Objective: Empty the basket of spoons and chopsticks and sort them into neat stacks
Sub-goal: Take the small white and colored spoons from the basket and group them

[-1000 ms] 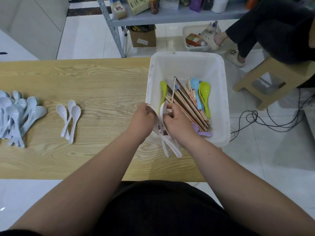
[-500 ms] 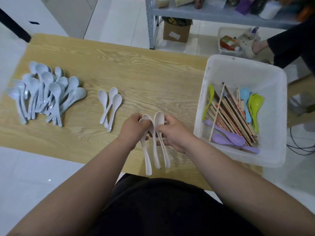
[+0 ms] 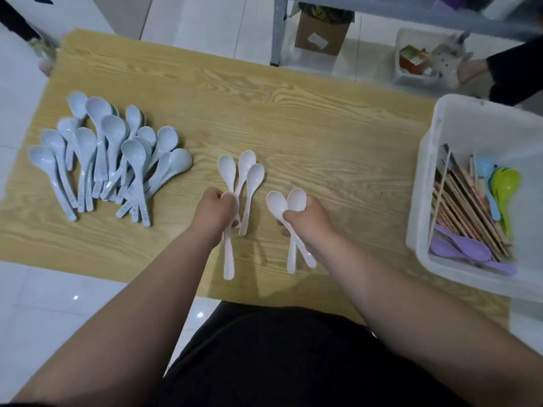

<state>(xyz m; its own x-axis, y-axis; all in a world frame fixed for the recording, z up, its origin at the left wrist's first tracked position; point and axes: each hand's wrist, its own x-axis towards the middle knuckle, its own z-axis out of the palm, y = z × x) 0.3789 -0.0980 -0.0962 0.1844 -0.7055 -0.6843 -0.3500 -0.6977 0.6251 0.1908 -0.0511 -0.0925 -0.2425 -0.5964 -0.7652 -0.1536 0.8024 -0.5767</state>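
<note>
Bare table (image 3: 346, 148) lies between white spoons (image 3: 254, 174) and basket (image 3: 419, 207); blue spoons (image 3: 113, 127) crowd the left.

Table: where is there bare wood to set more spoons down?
Widest bare patch: between the white spoons and the basket, running to the far edge of the table. A narrower strip lies between the blue spoons and the white ones. The left end is crowded by the blue pile.

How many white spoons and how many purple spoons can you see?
White spoons: 6, with 3 on the table, 1 in the left hand, 2 in the right hand
Purple spoons: 2, in the basket
Total: 8
</note>
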